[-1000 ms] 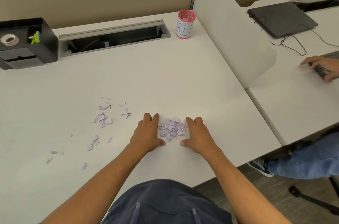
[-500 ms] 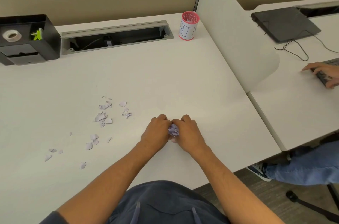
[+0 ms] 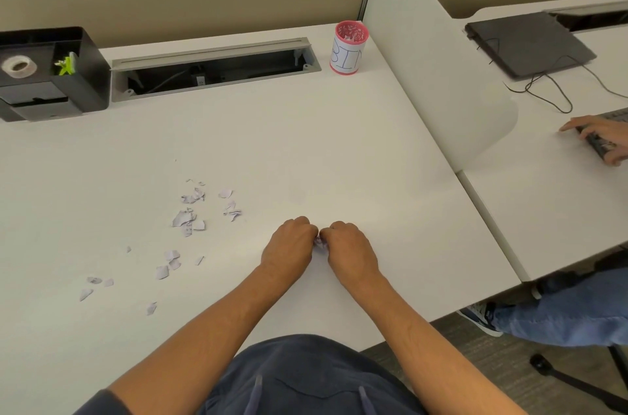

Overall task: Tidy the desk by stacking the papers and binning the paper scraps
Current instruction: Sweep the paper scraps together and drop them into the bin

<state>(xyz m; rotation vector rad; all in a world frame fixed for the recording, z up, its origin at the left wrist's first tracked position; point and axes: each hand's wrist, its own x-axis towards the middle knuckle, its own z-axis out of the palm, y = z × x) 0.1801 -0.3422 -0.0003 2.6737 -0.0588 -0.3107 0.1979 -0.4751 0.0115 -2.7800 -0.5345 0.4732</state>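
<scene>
Both hands curled knuckle to knuckle on the bench (image 3: 306, 149): left hand (image 3: 289, 249) & right hand (image 3: 351, 253) bunch a wad of scraps (image 3: 320, 242) between them. Loose scraps (image 3: 185, 220) lie left of the left hand. Bin cup (image 3: 349, 48) far ahead of the hands.

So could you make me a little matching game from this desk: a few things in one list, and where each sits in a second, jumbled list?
Things:
1. pink cup marked BIN
2. roll of tape
3. loose paper scraps
4. gathered scraps

Places:
A. pressed between the left hand and right hand
B. in the black organiser at the far left
C. strewn on the desk, left of the hands
D. far edge of the desk, beside the white divider

Pairs: 1-D, 2-B, 3-C, 4-A
</scene>
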